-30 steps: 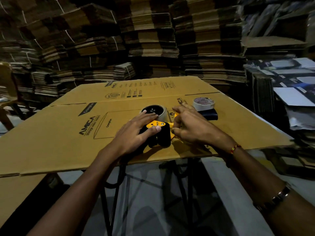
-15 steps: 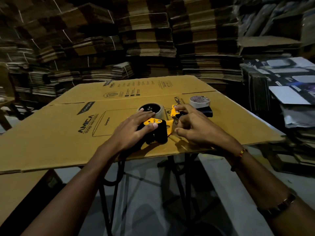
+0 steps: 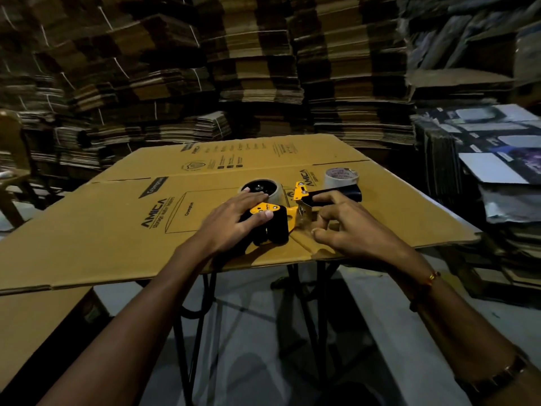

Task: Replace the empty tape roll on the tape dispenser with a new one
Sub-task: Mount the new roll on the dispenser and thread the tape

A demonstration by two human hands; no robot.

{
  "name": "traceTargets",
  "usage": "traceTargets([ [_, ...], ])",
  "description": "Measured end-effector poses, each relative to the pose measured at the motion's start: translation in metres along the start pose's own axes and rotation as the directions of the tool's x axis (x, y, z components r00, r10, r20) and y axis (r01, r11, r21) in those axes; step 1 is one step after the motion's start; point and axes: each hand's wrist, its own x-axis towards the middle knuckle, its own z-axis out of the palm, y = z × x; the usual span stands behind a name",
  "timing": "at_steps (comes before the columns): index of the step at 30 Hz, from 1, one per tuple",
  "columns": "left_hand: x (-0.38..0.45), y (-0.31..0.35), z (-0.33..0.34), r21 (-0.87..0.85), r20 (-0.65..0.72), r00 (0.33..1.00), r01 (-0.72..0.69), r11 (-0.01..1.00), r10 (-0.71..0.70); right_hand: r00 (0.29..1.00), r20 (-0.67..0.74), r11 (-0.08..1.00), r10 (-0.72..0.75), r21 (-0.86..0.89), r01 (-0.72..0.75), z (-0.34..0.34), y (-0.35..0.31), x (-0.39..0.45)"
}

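Left hand (image 3: 231, 218) presses flat on tape dispenser (image 3: 275, 221); right hand (image 3: 351, 227), fingers loosely spread, holds nothing. Advise steadying dispenser while drawing tape through.

Dim, warm light from above, brightest on the cardboard sheet (image 3: 123, 230). Stacked cartons (image 3: 257, 68) at the back go dark w/ soft detail. Edges bend (wide-angle lens). Forearms at bottom sit in shadow, slightly blurred; no glare.

The left hand (image 3: 234, 221) presses on the dispenser (image 3: 278, 221) lying on cardboard (image 3: 117, 230). The right hand (image 3: 351, 227) hovers beside it, fingers loosely curled. A roll (image 3: 341, 177) stands behind.
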Motion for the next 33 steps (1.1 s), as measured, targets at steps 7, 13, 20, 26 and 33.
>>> traceTargets([
  [7, -0.001, 0.002, 0.0, 0.029, 0.003, 1.0, 0.018, 0.999, -0.018, 0.997, -0.077, 1.0, -0.009, -0.027, 0.007, 0.019, -0.015, -0.01],
  [13, -0.007, 0.01, 0.001, 0.014, -0.008, 0.999, 0.051, 0.999, -0.051, 0.988, -0.147, 0.999, 0.044, -0.026, -0.048, 0.035, -0.027, -0.013],
  [20, -0.048, 0.03, 0.043, 0.076, -0.392, 0.908, -0.127, 0.989, 0.147, 0.989, -0.119, 0.99, 0.093, 0.12, -0.079, 0.033, -0.028, -0.014],
  [26, -0.063, 0.051, 0.069, 0.189, -0.335, 0.935, -0.052, 0.981, 0.115, 0.987, -0.133, 0.992, 0.094, 0.091, -0.083, 0.033, -0.035, -0.015],
  [33, -0.058, 0.055, 0.073, 0.045, -0.463, 0.881, -0.083, 0.996, 0.094, 0.987, -0.148, 0.997, 0.067, 0.048, -0.061, 0.04, -0.036, -0.014],
])
